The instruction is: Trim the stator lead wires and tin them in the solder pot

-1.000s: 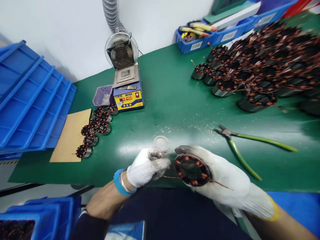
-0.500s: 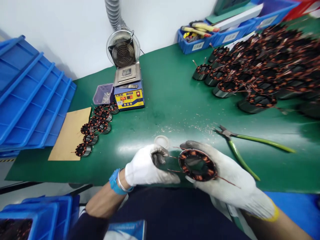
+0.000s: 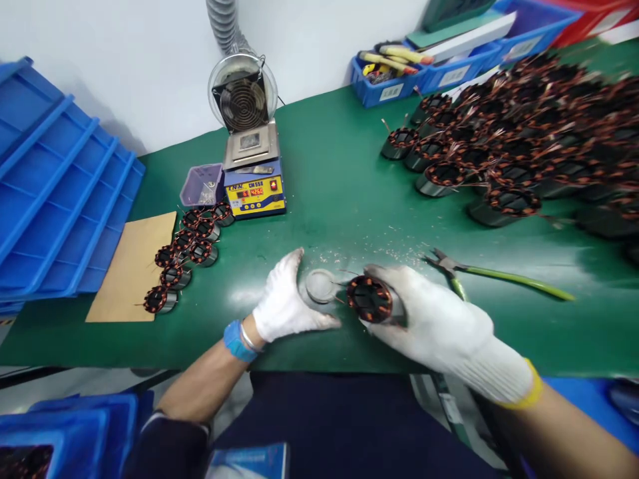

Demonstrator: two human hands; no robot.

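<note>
My right hand (image 3: pixel 429 316), in a white glove, grips a motor stator (image 3: pixel 370 299) wound with copper wire, its open ring tilted toward me and thin wire leads sticking out to the left. To the left my left hand (image 3: pixel 289 296), gloved too, is spread with thumb and fingers apart and holds nothing. Between its thumb and fingers a small round translucent dish (image 3: pixel 321 286) rests on the bench. Green-handled cutting pliers (image 3: pixel 452 266) lie with jaws parted, just beyond my right hand.
Many stators (image 3: pixel 504 199) crowd the right of the green bench (image 3: pixel 319 159). Several more (image 3: pixel 174 274) stand at the left by a cardboard sheet (image 3: pixel 130 273). A solder pot (image 3: pixel 255 189) with a fan sits at the back. Blue crates (image 3: pixel 64 186) lean at far left.
My left hand has drawn back from the wire leads and opened out around the dish. My right hand has turned the stator and shifted it slightly left and away from me.
</note>
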